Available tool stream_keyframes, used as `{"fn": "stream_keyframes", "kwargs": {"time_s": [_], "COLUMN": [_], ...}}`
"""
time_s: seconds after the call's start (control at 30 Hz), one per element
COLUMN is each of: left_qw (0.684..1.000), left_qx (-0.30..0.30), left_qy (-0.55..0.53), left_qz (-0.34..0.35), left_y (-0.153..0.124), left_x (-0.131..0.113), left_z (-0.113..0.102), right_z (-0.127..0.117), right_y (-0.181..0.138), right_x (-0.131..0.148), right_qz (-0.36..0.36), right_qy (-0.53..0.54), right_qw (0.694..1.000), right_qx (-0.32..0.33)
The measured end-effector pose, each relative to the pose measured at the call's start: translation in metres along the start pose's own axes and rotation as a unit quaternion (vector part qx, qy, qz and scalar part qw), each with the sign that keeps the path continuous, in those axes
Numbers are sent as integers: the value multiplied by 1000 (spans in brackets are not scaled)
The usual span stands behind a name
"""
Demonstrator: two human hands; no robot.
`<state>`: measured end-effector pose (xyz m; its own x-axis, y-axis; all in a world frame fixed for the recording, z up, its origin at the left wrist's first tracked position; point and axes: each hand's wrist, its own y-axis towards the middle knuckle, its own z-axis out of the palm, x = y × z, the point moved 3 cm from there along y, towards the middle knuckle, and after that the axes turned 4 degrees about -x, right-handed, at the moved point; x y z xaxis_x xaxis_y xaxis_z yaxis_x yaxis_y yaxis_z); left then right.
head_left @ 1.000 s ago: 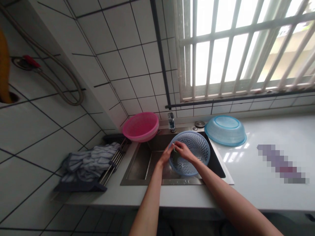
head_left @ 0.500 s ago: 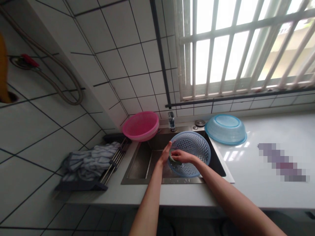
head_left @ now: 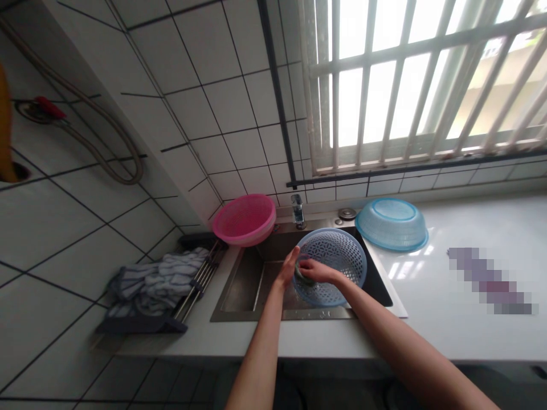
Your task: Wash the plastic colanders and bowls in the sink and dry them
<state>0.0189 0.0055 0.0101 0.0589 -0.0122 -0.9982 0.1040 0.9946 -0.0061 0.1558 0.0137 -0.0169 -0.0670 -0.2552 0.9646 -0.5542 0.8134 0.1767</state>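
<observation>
At frame centre, a dark pad [head_left: 300, 275] is clenched under the right hand [head_left: 315, 271] inside the blue colander [head_left: 339, 265], whose rim is gripped by the left hand [head_left: 287, 267].

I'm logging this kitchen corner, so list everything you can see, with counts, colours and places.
counter: 1, white, across the foreground
sink: 1, steel, set in the counter
tap: 1, metal, behind the sink
blue colander: 1, light blue, tilted in the sink
pad: 1, dark, inside the blue colander
pink colander: 1, pink, at the sink's back left corner
bowl: 1, light blue, upside down on the counter
cloth: 1, blue-and-white striped, left of the sink
hose: 1, grey, looped at upper left
left grip: 1, on the blue colander's rim
right grip: 1, holding the pad
</observation>
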Motion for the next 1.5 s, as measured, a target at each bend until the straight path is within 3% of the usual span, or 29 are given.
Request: {"fn": "stream_keyframes", "kwargs": {"time_s": [0.07, 0.13, 0.23, 0.37, 0.47, 0.53, 0.67, 0.73, 0.8, 0.93, 1.0, 1.13, 1.23, 1.37, 1.43, 1.5], "left_qw": [1000, 999, 1000, 998, 998, 998, 999, 1000, 1000, 998, 996, 991, 990, 995, 994, 992], "left_qx": [-19, -16, 10, 50, 53, 47, 13, -3, 3, 55, 70, 94, 92, 45, 32, 36], "left_qy": [13, 27, 29, -22, -38, -36, -31, -25, -16, -29, -38, -45, -90, -63, -62, -79], "left_qz": [0, -2, -3, -12, -8, -10, -5, 2, 2, -7, -29, -87, -63, -59, -81, -92], "left_y": [0, 0, -1, -1, -1, -1, 0, 1, 2, 0, -4, -11, -12, -9, -7, -6], "left_x": [-2, -3, -3, -1, 0, 0, 0, -1, 0, 0, 0, -3, -6, 0, 3, 4], "left_z": [-1, -1, 3, 8, 8, 7, 3, 1, 2, 7, 7, 4, 4, 3, 4, 5], "right_z": [10, 10, -8, -47, -59, -50, -10, -1, -7, -39, -47, -38, -18, 3, 2, -9], "right_y": [-3, -3, 0, 2, 0, -1, -4, -5, -4, -2, -2, -5, -5, 0, 3, 5], "right_x": [-4, -3, 6, 11, 11, 15, 25, 24, 22, 16, 16, 20, 19, 12, 10, 8], "right_qz": [29, 30, 10, 38, 55, 26, -10, 0, 6, 24, 28, 18, 7, -9, -16, -21], "right_qy": [-17, -7, 72, 194, 230, 224, 147, 128, 141, 180, 195, 173, 126, 66, 71, 89], "right_qw": [997, 998, 995, 938, 908, 926, 986, 991, 986, 946, 934, 960, 982, 997, 995, 987], "right_qx": [66, 57, -71, -285, -345, -303, -76, -31, -83, -271, -299, -219, -138, -49, -62, -131]}}
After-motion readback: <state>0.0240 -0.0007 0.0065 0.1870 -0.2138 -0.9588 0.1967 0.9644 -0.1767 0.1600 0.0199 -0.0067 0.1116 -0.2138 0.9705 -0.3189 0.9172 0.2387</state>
